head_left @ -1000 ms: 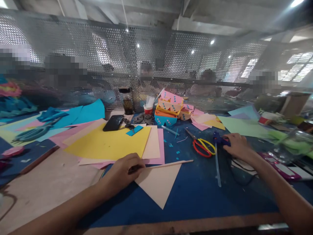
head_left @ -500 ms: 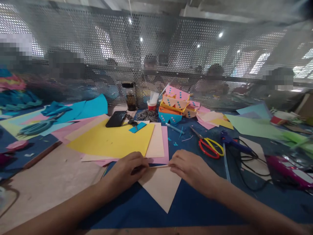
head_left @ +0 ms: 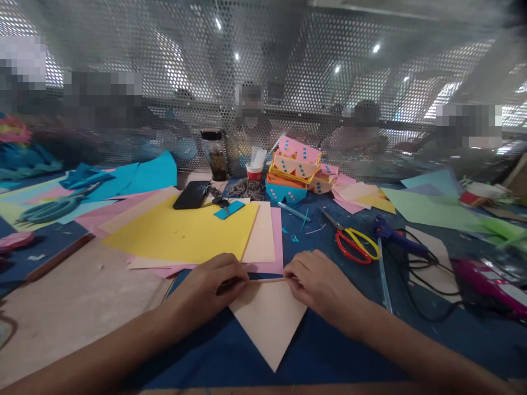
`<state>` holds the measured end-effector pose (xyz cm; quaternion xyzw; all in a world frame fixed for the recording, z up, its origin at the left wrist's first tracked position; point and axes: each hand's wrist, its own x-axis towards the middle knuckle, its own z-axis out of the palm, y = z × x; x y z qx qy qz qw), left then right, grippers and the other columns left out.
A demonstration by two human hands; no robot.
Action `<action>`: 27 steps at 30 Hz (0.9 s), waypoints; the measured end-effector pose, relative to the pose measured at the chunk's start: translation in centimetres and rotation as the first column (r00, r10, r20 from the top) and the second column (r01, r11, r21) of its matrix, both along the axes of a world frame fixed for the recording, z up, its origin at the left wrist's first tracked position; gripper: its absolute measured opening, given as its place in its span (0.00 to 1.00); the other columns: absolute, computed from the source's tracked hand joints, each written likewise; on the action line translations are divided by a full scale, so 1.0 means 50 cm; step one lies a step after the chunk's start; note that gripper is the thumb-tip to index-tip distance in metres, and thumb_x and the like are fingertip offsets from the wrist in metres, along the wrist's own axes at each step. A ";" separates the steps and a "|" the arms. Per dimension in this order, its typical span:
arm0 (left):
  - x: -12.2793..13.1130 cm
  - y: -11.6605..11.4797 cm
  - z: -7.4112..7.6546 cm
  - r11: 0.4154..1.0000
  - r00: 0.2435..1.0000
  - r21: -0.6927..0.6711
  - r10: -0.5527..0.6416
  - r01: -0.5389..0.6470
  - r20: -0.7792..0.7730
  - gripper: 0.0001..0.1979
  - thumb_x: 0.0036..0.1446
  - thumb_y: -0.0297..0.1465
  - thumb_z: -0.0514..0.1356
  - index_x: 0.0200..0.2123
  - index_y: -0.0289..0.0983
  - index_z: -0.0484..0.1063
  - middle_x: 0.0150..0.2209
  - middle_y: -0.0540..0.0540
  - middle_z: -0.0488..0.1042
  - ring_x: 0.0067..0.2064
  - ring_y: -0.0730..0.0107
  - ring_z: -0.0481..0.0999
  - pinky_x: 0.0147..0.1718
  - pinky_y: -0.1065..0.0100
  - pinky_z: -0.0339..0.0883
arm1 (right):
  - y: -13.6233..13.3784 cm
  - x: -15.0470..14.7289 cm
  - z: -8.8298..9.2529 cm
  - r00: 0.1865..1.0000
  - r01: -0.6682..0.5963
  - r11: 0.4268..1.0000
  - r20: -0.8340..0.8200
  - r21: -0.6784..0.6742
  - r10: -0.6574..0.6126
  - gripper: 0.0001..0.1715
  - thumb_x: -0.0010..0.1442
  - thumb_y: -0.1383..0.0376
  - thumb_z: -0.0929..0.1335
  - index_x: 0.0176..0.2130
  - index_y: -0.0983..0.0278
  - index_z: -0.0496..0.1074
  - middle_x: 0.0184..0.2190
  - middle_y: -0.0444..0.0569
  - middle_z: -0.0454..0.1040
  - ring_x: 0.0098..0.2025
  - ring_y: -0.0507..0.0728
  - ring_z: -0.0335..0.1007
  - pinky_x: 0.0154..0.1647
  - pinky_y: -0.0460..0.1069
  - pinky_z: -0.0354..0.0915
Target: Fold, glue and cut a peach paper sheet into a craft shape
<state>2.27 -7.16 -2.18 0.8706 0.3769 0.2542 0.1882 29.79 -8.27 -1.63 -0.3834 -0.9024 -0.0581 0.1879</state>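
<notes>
A pale peach paper triangle [head_left: 267, 321] lies point-down on the blue table cover [head_left: 329, 340], with its top edge folded into a narrow strip. My left hand [head_left: 209, 291] is closed, pinching the left end of that fold. My right hand [head_left: 317, 282] is closed on the right end of the same fold. Both forearms reach in from the bottom of the view.
Yellow paper [head_left: 181, 233] on pink and peach sheets lies just beyond my hands. Red-and-yellow scissors [head_left: 354, 244], a blue glue gun [head_left: 397, 236] with black cord, a phone [head_left: 191, 195], stacked decorated paper boxes [head_left: 292, 173] and teal scissors [head_left: 53, 208] surround them. People sit behind a perforated metal screen [head_left: 313, 99].
One second ago my right hand rested on the glue gun at the right; it has let go and come over to pinch the fold's right end. My left hand has stayed put.
</notes>
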 end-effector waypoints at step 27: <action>-0.012 -0.005 0.009 0.980 0.986 0.142 -0.126 0.141 -0.110 0.11 0.70 0.28 0.53 0.46 0.42 0.76 0.42 0.46 0.73 0.43 0.68 0.73 0.39 0.69 0.67 | -0.030 0.005 0.021 0.982 -0.035 0.999 0.184 0.011 0.032 0.04 0.66 0.71 0.66 0.39 0.63 0.70 0.36 0.48 0.71 0.37 0.59 0.60 0.38 0.54 0.49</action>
